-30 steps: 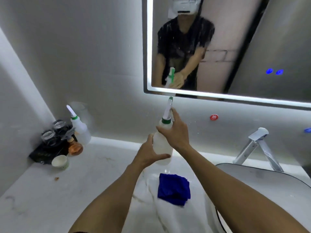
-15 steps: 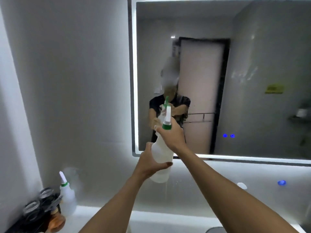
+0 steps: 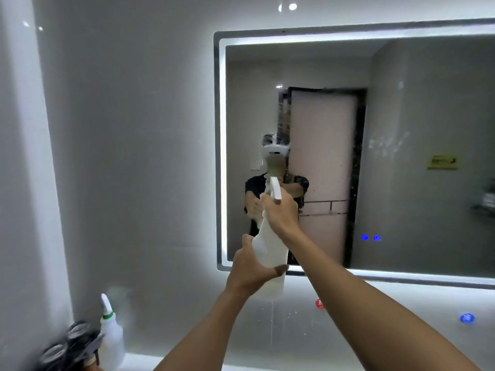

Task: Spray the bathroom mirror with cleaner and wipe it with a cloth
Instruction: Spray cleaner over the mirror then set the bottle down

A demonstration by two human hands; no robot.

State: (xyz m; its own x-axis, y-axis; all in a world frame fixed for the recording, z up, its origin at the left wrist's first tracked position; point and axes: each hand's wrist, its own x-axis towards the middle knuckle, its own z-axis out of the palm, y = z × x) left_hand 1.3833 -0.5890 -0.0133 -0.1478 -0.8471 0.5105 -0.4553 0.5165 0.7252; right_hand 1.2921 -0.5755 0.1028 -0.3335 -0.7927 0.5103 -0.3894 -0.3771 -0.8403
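A white spray bottle (image 3: 267,247) is raised in front of the lit bathroom mirror (image 3: 415,129), its nozzle pointing at the glass. My right hand (image 3: 281,212) grips the bottle's neck at the trigger. My left hand (image 3: 251,269) clasps the bottle's lower body from the left. The mirror reflects a person holding the same bottle. The cloth is out of view.
A second white spray bottle with a green collar (image 3: 111,336) stands at the lower left beside a dark rack of glasses (image 3: 67,349). A red round sticker (image 3: 320,303) and a blue one (image 3: 467,318) sit on the wall under the mirror. Two blue touch lights (image 3: 371,237) glow on the glass.
Both hands lifted the spray bottle from above the counter up to mirror height. The view tilted upward, so the blue cloth, sink and faucet dropped out of sight.
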